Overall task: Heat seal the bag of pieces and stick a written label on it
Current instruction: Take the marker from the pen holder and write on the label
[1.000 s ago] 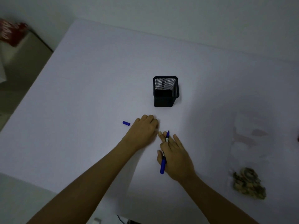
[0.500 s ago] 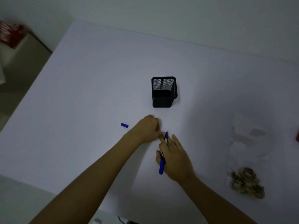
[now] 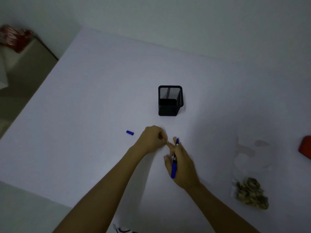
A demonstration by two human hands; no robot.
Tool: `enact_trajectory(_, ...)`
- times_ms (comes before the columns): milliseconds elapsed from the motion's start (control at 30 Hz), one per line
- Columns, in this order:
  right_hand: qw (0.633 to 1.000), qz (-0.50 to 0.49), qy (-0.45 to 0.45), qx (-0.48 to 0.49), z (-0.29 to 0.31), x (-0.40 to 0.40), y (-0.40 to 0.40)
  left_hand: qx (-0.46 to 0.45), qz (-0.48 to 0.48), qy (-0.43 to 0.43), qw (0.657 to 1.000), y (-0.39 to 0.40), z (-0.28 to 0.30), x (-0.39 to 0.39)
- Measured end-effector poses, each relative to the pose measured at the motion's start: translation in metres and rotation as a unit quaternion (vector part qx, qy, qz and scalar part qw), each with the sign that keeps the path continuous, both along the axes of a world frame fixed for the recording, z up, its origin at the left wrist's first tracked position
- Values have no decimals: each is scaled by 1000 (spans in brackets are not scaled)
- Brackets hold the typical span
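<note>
Lying on the white table (image 3: 84,115) at the left is a small blue pen cap (image 3: 130,132), just beside the left hand (image 3: 151,141), whose fingers are curled with fingertips pressed together; whether they pinch anything I cannot tell. Its fingertips touch those of the right hand (image 3: 182,165), which grips a blue pen (image 3: 174,167) against the palm, tip pointing away. Behind the hands stands a black mesh pen holder (image 3: 170,101). Far right, near the table's front, lies a clear plastic bag of brownish pieces (image 3: 250,195).
</note>
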State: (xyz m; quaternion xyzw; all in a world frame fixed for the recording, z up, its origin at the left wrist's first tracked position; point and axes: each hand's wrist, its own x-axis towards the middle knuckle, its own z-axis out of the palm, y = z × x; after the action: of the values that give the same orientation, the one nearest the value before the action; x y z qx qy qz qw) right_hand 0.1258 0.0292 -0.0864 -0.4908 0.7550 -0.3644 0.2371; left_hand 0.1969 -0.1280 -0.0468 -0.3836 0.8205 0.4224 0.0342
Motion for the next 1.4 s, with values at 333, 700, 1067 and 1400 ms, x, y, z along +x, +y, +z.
enact_trajectory(333,990,-114,-45,-70,52,-2,-60,-245,-25,143,958,27,-7,14)
enact_trajectory(700,988,-86,-118,42,31,-3,-52,-325,-55,208,921,51,-43,30)
enact_trajectory(1067,995,50,-66,47,30,-25,-62,-379,-152,195,891,36,-55,43)
enact_trajectory(1400,997,9,-41,-70,19,-21,-61,-340,-163,209,902,29,-58,51)
